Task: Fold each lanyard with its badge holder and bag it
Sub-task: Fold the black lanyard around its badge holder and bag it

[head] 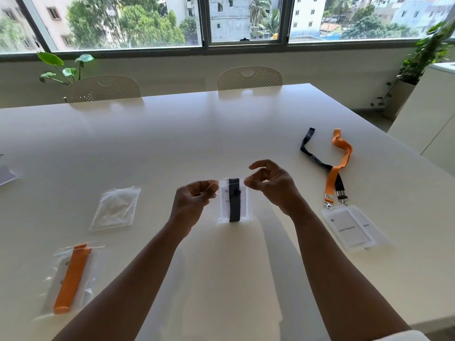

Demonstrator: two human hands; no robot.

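A clear bag (234,200) with a badge holder and a folded black lanyard inside stands upright on the white table (221,124). My left hand (194,198) pinches its top left corner; my right hand (269,184) pinches the top right corner. At the near left lies a bagged orange lanyard (72,279). An empty clear bag (115,207) lies beyond it. To the right, a loose black lanyard (320,163) and a loose orange lanyard (341,163) cross each other, clipped to two overlapping badge holders (352,227).
Two perforated chairs (250,78) stand at the table's far side below the windows. A potted plant (418,65) stands at the right by a white cabinet (433,119). A bit of paper (6,174) lies at the left edge.
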